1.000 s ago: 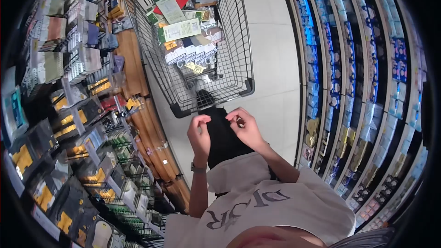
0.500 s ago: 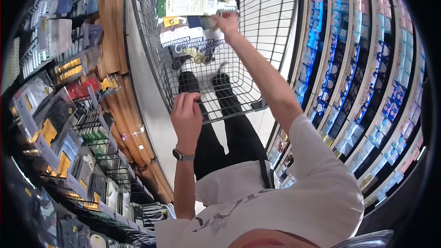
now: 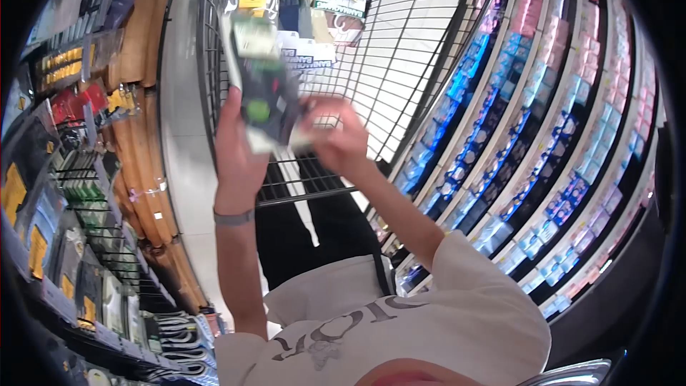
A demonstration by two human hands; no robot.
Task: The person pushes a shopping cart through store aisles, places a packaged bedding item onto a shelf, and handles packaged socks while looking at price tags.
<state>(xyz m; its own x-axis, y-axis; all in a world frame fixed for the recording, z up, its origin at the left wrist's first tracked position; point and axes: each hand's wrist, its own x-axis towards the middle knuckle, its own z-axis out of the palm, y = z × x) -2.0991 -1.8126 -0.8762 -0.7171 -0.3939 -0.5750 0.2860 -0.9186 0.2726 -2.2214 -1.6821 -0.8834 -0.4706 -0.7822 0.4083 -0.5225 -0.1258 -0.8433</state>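
A flat packet of dark socks (image 3: pixel 270 100) is held up over the near end of the shopping cart (image 3: pixel 400 78); motion blurs it. It has a pale label at the top and a bright green patch, and its print cannot be read. My left hand (image 3: pixel 239 146) grips its left edge, with a grey watch band on the wrist. On the right, my right hand (image 3: pixel 341 139) has its fingers closed at the packet's lower edge. Beyond, several sock packs (image 3: pixel 304 21) lie in the cart, some with white hooks and blue lettering.
Left of the cart stands a rack of hanging packets (image 3: pixel 78 114) beside wooden panelling (image 3: pixel 132 150). Shelves of blue and pink packages (image 3: pixel 514 100) run along the right. Pale floor (image 3: pixel 187 107) shows beside the cart.
My right hand has come back from the far part of the cart. My left hand has left the cart's near rim and rises to the packet, now held in both hands. The view has shifted.
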